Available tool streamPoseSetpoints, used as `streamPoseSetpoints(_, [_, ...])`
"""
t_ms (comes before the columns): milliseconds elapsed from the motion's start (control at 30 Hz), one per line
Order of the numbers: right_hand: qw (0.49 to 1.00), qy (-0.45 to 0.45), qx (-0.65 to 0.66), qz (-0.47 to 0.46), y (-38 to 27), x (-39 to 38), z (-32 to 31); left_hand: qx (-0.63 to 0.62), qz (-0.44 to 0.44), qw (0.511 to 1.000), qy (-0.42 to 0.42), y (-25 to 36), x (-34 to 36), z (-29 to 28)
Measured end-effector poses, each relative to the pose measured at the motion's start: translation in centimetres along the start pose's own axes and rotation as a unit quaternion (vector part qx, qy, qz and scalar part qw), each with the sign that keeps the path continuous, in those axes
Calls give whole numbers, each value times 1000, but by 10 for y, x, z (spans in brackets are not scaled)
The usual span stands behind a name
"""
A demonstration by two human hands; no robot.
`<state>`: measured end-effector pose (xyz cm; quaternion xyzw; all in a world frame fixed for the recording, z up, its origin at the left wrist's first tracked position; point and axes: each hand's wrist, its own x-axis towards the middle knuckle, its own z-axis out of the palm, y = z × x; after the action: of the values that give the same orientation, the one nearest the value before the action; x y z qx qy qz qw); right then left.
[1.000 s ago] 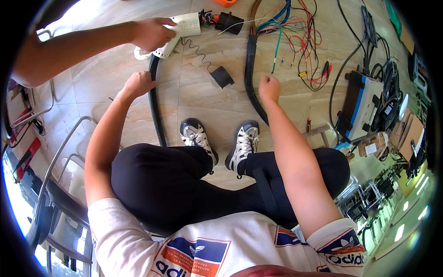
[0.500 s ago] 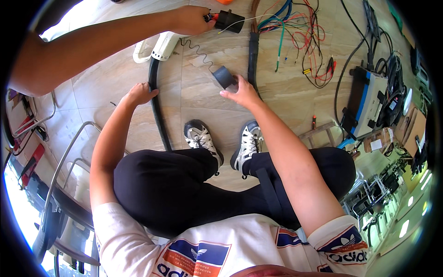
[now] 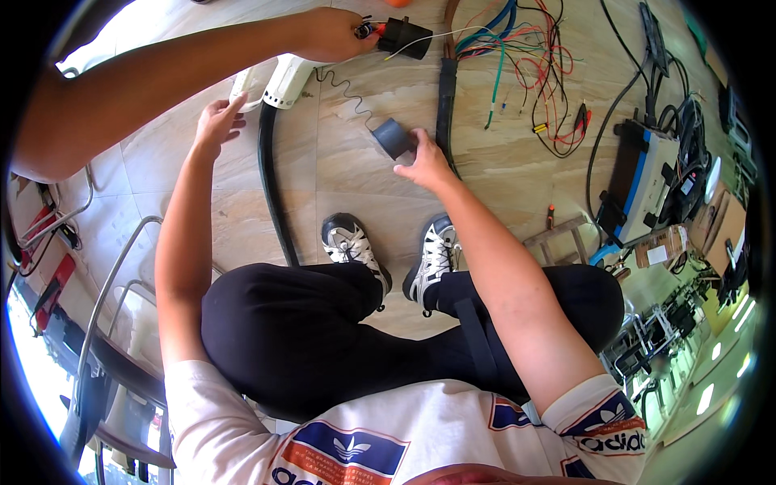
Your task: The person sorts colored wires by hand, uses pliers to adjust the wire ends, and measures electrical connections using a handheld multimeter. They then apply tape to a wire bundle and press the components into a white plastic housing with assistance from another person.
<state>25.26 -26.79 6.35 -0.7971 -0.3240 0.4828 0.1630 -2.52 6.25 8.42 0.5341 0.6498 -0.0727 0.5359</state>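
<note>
My right hand (image 3: 427, 160) grips one end of a short dark grey cylinder (image 3: 391, 138) between thumb and fingers, close to the floor. A thin wavy dark line (image 3: 347, 94) runs from it toward a white plastic housing (image 3: 289, 81). From that housing a thick black cable (image 3: 271, 170) comes down toward my left knee. My left hand (image 3: 218, 124) is open, fingers apart, left of the cable and just below the housing's white loop handle (image 3: 242, 85). Whether it touches the handle, I cannot tell. Another person's hand (image 3: 335, 34) reaches in from the upper left, holding a black cylindrical connector (image 3: 406, 38).
A second black cable (image 3: 445, 105) ends in loose coloured wires (image 3: 541, 69) at the upper right. Beyond them stands a grey and blue equipment case (image 3: 643, 182) with cables. A screwdriver (image 3: 550, 216) lies near it; a metal chair frame (image 3: 113, 283) is at left.
My left hand has let go of the thick cable and moved up and left toward the white handle. My right hand and the other person's hand have barely moved.
</note>
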Motion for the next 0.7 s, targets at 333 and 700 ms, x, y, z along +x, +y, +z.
streamPoseSetpoints(333, [1000,-18,-12,4,2,1,0,175,139,971,86,14,31,15])
streamPoseSetpoints(700, [1000,-9,-7,-4,-2,0,-1,203,150,966,48,14,28,13])
